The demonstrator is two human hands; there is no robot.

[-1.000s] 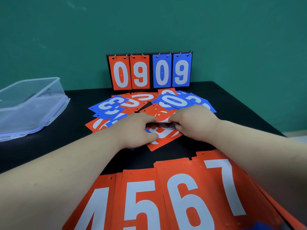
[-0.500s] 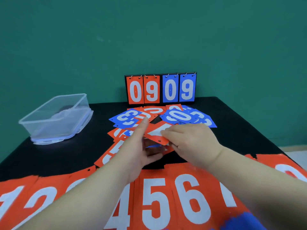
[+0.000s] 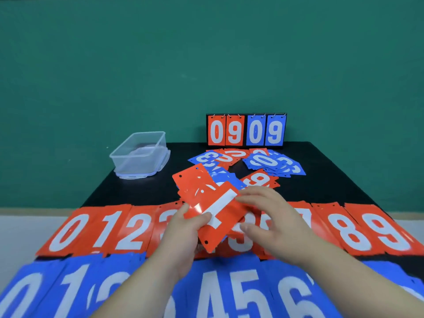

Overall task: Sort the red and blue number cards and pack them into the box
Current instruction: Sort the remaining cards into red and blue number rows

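Nearest us, blue row (image 3: 229,292), then red row (image 3: 114,228). Above the red row our left hand (image 3: 183,228) pinches a fanned red stack (image 3: 211,203); right hand (image 3: 266,214) spread, touching its edge. Beyond the red row: loose pile (image 3: 263,161), box (image 3: 140,154) far left. Risk: stack slips from the thin pinch and scatters the rows.
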